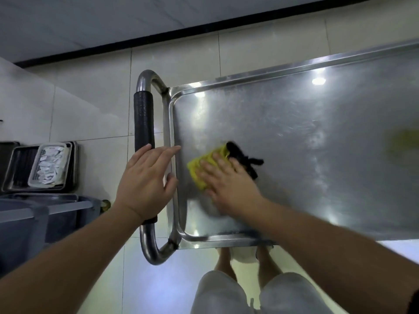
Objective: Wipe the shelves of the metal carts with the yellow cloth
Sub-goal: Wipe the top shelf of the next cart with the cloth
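Top shelf (294, 132) is being wiped – yellow cloth (205, 165) pressed flat under the right hand (229, 180), handle (144, 123) being steadied by the open left hand (145, 180) – far end's probably next.

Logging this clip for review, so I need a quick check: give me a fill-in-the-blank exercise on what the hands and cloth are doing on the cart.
1. The right hand presses flat on a cloth whose colour is ____.
2. The left hand rests over the cart handle, whose grip is wrapped in ____ material.
3. The cloth lies on the cart's top shelf, near the end where the ____ is.

Missing words: yellow; black; handle
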Action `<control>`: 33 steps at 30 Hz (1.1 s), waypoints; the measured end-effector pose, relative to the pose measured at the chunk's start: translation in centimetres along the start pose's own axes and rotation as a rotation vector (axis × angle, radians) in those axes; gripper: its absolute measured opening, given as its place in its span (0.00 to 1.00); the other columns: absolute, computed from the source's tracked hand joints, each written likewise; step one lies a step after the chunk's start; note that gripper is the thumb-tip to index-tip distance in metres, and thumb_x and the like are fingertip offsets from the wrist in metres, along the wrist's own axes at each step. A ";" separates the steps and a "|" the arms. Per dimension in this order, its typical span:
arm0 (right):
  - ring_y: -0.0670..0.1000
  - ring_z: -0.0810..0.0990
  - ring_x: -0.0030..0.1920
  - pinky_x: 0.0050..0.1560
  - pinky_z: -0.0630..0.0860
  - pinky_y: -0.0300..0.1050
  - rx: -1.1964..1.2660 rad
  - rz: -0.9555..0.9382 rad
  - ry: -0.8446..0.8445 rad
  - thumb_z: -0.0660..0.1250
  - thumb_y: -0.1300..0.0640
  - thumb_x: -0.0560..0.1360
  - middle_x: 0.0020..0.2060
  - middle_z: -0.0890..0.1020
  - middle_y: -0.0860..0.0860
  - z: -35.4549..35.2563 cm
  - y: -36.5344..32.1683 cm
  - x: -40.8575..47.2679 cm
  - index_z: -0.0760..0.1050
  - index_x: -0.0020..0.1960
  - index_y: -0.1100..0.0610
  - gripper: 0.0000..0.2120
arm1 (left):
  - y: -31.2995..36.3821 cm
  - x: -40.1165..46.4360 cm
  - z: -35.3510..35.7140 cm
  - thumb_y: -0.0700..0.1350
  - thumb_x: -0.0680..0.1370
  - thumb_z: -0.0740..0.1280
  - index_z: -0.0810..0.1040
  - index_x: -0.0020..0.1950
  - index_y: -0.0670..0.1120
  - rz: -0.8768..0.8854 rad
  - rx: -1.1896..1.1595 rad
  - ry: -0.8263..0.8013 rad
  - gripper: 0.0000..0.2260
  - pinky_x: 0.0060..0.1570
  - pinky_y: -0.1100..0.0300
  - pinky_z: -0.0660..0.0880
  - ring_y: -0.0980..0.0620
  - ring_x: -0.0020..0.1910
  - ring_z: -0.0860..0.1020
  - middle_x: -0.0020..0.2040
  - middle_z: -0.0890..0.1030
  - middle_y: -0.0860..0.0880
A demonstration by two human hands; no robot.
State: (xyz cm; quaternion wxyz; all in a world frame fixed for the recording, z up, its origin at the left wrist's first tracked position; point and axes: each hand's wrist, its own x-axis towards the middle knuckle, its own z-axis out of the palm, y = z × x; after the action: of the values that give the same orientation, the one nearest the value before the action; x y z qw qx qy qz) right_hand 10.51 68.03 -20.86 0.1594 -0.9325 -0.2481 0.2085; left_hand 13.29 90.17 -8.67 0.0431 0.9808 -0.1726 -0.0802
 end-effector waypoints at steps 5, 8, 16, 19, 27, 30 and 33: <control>0.52 0.53 0.83 0.80 0.50 0.58 -0.042 -0.112 0.024 0.55 0.42 0.84 0.82 0.60 0.43 5.1 -2.4 -9.5 0.60 0.82 0.43 0.27 | 0.3 -0.1 -0.1 0.49 0.77 0.59 0.70 0.76 0.49 -0.007 0.020 -0.024 0.26 0.81 0.52 0.56 0.48 0.66 0.77 0.66 0.80 0.48; 0.51 0.55 0.83 0.80 0.54 0.57 -0.049 -0.013 0.068 0.60 0.42 0.82 0.81 0.61 0.42 4.9 0.6 -13.0 0.61 0.82 0.43 0.29 | 0.4 -0.1 -0.2 0.49 0.77 0.59 0.71 0.75 0.48 -0.008 0.030 -0.020 0.26 0.80 0.49 0.58 0.46 0.65 0.77 0.66 0.80 0.47; 0.53 0.51 0.84 0.78 0.59 0.63 -0.071 0.457 0.049 0.49 0.41 0.83 0.83 0.57 0.45 0.8 13.4 -23.9 0.55 0.84 0.45 0.29 | 1.0 -0.2 -0.5 0.48 0.78 0.59 0.70 0.76 0.48 -0.015 0.027 -0.022 0.25 0.80 0.52 0.55 0.45 0.69 0.75 0.68 0.79 0.45; 0.52 0.46 0.84 0.79 0.56 0.62 -0.008 0.646 -0.016 0.38 0.37 0.83 0.84 0.51 0.43 -1.1 16.1 -26.9 0.45 0.84 0.41 0.30 | 1.3 -0.2 -0.7 0.49 0.79 0.58 0.69 0.77 0.49 0.005 0.038 -0.021 0.26 0.80 0.50 0.55 0.45 0.71 0.73 0.70 0.78 0.45; 0.52 0.34 0.82 0.81 0.43 0.57 -0.002 0.646 -0.095 0.26 0.33 0.73 0.81 0.33 0.40 -1.8 17.0 -26.6 0.27 0.79 0.38 0.35 | 1.8 -0.3 0.3 0.48 0.79 0.68 0.76 0.71 0.45 0.220 0.330 -0.066 0.21 0.70 0.37 0.67 0.39 0.60 0.81 0.64 0.79 0.42; 0.52 0.36 0.83 0.81 0.44 0.58 0.017 0.638 -0.101 0.28 0.32 0.72 0.81 0.35 0.40 -1.7 17.4 -26.7 0.30 0.80 0.37 0.36 | 4.0 -0.4 1.0 0.44 0.75 0.75 0.76 0.70 0.43 0.277 0.404 -0.155 0.24 0.57 0.39 0.78 0.37 0.57 0.82 0.64 0.80 0.39; 0.53 0.37 0.83 0.81 0.47 0.60 0.032 0.611 -0.078 0.31 0.33 0.74 0.81 0.37 0.39 -1.7 17.5 -26.8 0.33 0.81 0.37 0.36 | 8.9 -0.8 2.4 0.47 0.78 0.71 0.74 0.73 0.45 0.168 0.210 -0.186 0.23 0.55 0.41 0.79 0.39 0.60 0.81 0.68 0.77 0.42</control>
State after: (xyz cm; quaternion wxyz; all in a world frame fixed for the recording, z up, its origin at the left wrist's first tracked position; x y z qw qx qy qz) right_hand -2.97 39.05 -18.10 0.0945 -0.9526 0.0411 0.2863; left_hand 9.23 81.98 -9.94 -0.0692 0.9504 -0.2645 -0.1481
